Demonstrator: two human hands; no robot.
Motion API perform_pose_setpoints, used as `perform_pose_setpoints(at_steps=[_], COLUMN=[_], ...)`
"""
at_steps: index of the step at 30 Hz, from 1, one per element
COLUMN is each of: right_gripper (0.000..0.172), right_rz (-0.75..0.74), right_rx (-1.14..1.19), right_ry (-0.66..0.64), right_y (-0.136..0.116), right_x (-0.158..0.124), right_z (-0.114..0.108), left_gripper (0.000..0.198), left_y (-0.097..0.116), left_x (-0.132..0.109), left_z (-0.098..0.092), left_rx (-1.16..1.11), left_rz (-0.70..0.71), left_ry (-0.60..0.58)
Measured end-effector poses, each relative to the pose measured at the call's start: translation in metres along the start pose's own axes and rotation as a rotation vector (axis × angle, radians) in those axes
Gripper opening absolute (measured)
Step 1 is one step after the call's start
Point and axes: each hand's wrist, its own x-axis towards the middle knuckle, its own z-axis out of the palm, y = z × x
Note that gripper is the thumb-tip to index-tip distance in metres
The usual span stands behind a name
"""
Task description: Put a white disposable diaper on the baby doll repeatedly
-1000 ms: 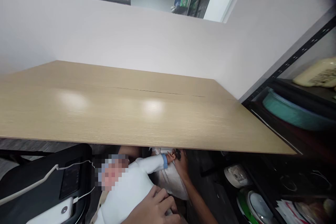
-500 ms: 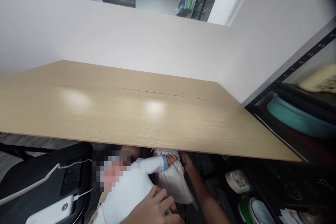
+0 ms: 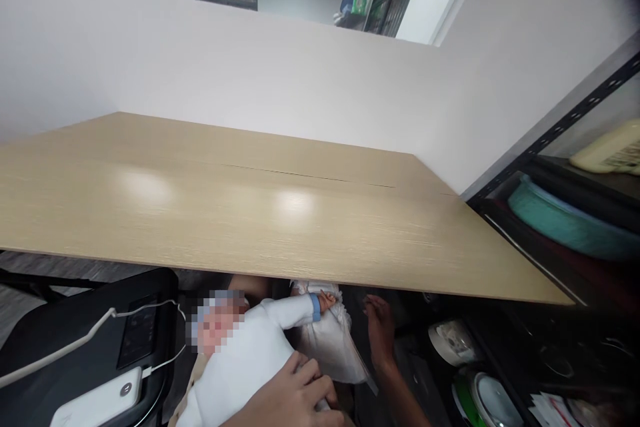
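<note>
A baby doll [image 3: 245, 360] in a white long-sleeved top with blue cuffs lies below the table's front edge, its head to the left and one arm stretched right. Over its lower body, my left hand [image 3: 295, 397] rests with bent fingers gripping it. A white diaper [image 3: 327, 350] with ruffled edges lies beside the doll, under its small hand; its far end is hidden by the tabletop. My right hand [image 3: 381, 327] is just right of the diaper, apart from it, empty, with fingers loosely curved and apart.
The wooden table [image 3: 280, 227] spans the view above my hands. On the left, a black seat [image 3: 75, 333] carries a white power bank [image 3: 100, 400] and a phone [image 3: 137, 333] with cables. Dark shelves on the right hold a teal container [image 3: 565, 223] and several other items.
My right hand has let go of the diaper's edge and moved right, away from it. My left hand has stayed on the doll.
</note>
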Motion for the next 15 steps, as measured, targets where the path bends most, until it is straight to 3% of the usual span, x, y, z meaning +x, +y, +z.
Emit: perform_pose_setpoints(at_steps=[3, 5, 9, 11, 15], right_gripper=[0.039, 0.033, 0.068, 0.07, 0.033], right_rz=[-0.114, -0.293, -0.507, -0.53, -0.542], right_rx=[-0.043, -0.167, -0.509, -0.697, -0.881], right_ry=[-0.179, -0.492, -1.013, -1.142, -1.195], right_y=[-0.037, -0.07, -0.125, -0.141, -0.155], right_x=[-0.034, -0.055, -0.074, -0.074, -0.065], right_z=[0.004, 0.015, 0.053, 0.072, 0.097], left_gripper=[0.026, 0.026, 0.025, 0.03, 0.046], left_y=[0.001, 0.002, 0.002, 0.001, -0.006], left_x=[0.002, 0.004, 0.008, 0.005, -0.027], left_z=[-0.005, -0.006, -0.001, -0.002, -0.027], left_rx=[-0.057, -0.102, -0.221, -0.307, -0.37], left_rz=[-0.005, -0.015, -0.055, -0.096, -0.275], left_ry=[-0.001, -0.003, -0.015, -0.037, -0.029])
